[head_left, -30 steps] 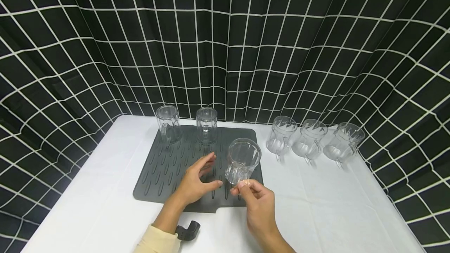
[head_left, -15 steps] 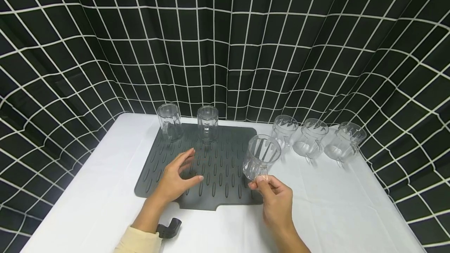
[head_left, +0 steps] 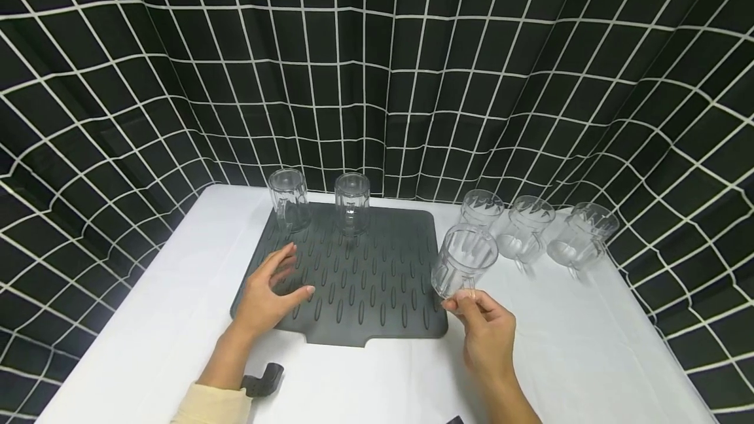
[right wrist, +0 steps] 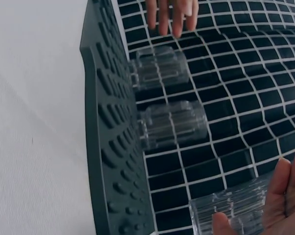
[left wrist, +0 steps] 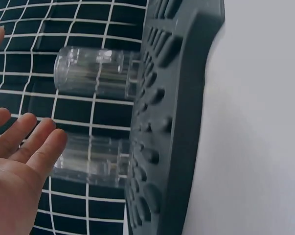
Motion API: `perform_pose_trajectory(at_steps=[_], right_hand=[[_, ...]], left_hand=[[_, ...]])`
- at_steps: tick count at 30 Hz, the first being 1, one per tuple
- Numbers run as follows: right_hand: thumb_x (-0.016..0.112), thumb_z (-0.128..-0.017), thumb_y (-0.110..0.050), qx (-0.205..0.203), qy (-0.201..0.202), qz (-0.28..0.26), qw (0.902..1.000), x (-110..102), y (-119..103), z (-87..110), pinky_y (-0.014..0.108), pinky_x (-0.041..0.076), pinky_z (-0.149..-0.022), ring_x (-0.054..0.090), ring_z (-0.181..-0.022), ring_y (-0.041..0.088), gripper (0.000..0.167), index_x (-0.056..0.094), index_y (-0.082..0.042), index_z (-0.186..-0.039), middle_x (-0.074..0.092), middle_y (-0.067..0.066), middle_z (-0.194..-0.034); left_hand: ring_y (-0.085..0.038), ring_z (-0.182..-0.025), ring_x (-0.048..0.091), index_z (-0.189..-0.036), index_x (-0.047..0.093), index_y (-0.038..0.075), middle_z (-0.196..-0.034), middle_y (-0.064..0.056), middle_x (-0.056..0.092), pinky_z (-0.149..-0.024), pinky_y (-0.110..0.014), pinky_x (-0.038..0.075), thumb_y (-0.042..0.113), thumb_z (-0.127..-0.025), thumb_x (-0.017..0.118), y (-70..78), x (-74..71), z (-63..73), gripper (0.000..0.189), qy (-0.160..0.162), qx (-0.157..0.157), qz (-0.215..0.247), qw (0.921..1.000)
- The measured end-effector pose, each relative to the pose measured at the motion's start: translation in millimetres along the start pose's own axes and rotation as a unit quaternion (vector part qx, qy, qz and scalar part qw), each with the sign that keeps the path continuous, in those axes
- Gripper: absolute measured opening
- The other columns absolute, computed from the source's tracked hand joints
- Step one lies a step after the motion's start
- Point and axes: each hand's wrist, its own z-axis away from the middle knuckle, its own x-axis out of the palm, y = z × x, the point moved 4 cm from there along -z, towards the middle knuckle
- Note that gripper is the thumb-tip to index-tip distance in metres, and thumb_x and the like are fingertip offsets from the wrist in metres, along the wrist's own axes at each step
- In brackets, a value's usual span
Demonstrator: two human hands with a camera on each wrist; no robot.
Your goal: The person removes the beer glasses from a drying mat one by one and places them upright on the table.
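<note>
My right hand (head_left: 487, 332) pinches the handle of a clear glass mug (head_left: 462, 262), thumb on top, and holds it above the right edge of the grey ridged mat (head_left: 359, 267). The mug's mouth faces up and tilts to the right. In the right wrist view the held mug (right wrist: 230, 208) shows beside the fingers (right wrist: 279, 183). My left hand (head_left: 264, 298) hovers over the mat's left side, thumb and fingers spread around nothing. Beyond it two clear glass mugs (head_left: 288, 201) (head_left: 352, 205) stand upside down at the back of the mat.
To the right of the mat, three more glass mugs (head_left: 482, 207) (head_left: 523, 231) (head_left: 577, 237) stand mouth up in a row on the white tablecloth (head_left: 565, 326). The held mug overlaps the nearest one in the head view. A black grid-patterned curtain (head_left: 377, 84) surrounds the table.
The right hand has carried the glass mug to the right, from over the mat to its right edge. My left hand has drawn away leftward, still spread.
</note>
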Motion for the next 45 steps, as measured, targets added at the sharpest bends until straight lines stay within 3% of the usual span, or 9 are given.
perform_pose_trajectory(at_steps=[7, 22, 27, 31, 34, 40, 45], right_hand=[[0.05, -0.091, 0.017, 0.012, 0.018, 0.007, 0.9997, -12, 0, -4.3, 0.031, 0.059, -0.075, 0.068, -0.065, 0.02, 0.016, 0.051, 0.027, -0.078, 0.066, 0.016, -0.066], [0.05, -0.09, 0.018, 0.026, 0.063, 0.029, 0.9972, -35, 3, -9.8, 0.029, 0.059, -0.071, 0.067, -0.062, 0.02, 0.015, 0.053, 0.028, -0.079, 0.065, 0.016, -0.064], [0.05, -0.09, 0.018, 0.03, 0.064, 0.028, 0.9971, -42, 6, -11.4, 0.029, 0.059, -0.069, 0.067, -0.062, 0.021, 0.016, 0.053, 0.027, -0.079, 0.064, 0.017, -0.063], [0.049, -0.091, 0.018, 0.031, 0.06, 0.022, 0.9975, -47, 9, -12.5, 0.03, 0.059, -0.07, 0.067, -0.062, 0.021, 0.016, 0.052, 0.028, -0.079, 0.064, 0.017, -0.064], [0.049, -0.091, 0.018, 0.033, 0.061, 0.012, 0.9975, -51, 11, -13.8, 0.03, 0.059, -0.07, 0.067, -0.062, 0.022, 0.016, 0.053, 0.026, -0.078, 0.064, 0.017, -0.064], [0.049, -0.092, 0.016, 0.042, 0.058, -0.006, 0.9974, -58, 17, -15.9, 0.03, 0.059, -0.068, 0.067, -0.062, 0.022, 0.019, 0.056, 0.022, -0.074, 0.064, 0.017, -0.064], [0.049, -0.091, 0.016, 0.049, 0.064, 0.005, 0.9968, -61, 21, -17.0, 0.029, 0.059, -0.066, 0.066, -0.062, 0.022, 0.02, 0.054, 0.022, -0.073, 0.063, 0.017, -0.064]], left_hand=[[-0.028, -0.129, 0.044, -0.146, 0.038, 0.007, -0.142, -0.009, 0.044, -0.105, -0.032, 0.04, 0.015, -0.077, 0.084, -10.5, -16.9, 6.7, 0.084, 0.016, -0.049, -0.036, 0.998], [-0.034, -0.13, 0.044, -0.146, 0.038, 0.005, -0.142, -0.013, 0.044, -0.104, -0.021, 0.036, 0.015, -0.076, 0.084, -34.7, -47.2, 25.9, 0.084, 0.054, -0.097, -0.066, 0.9917], [-0.032, -0.133, 0.04, -0.146, 0.038, 0.004, -0.143, -0.013, 0.043, -0.106, -0.019, 0.033, 0.015, -0.076, 0.085, -43.8, -55.5, 31.9, 0.085, 0.068, -0.125, -0.084, 0.9862], [-0.034, -0.134, 0.038, -0.147, 0.036, 0.004, -0.146, -0.015, 0.04, -0.105, -0.017, 0.032, 0.02, -0.077, 0.084, -51.3, -61.4, 38.0, 0.086, 0.073, -0.166, -0.099, 0.9784], [-0.037, -0.134, 0.037, -0.148, 0.034, 0.004, -0.148, -0.016, 0.038, -0.107, -0.023, 0.033, 0.023, -0.078, 0.083, -55.5, -65.2, 41.3, 0.088, 0.07, -0.196, -0.1, 0.9729], [-0.046, -0.135, 0.031, -0.15, 0.03, 0.004, -0.151, -0.021, 0.03, -0.108, -0.049, 0.033, 0.031, -0.078, 0.082, -63.0, -67.6, 44.4, 0.093, 0.04, -0.242, -0.108, 0.9633], [-0.049, -0.134, 0.028, -0.152, 0.025, 0.005, -0.152, -0.024, 0.026, -0.107, -0.055, 0.032, 0.038, -0.078, 0.081, -68.4, -67.1, 48.1, 0.099, 0.013, -0.267, -0.124, 0.9556]])
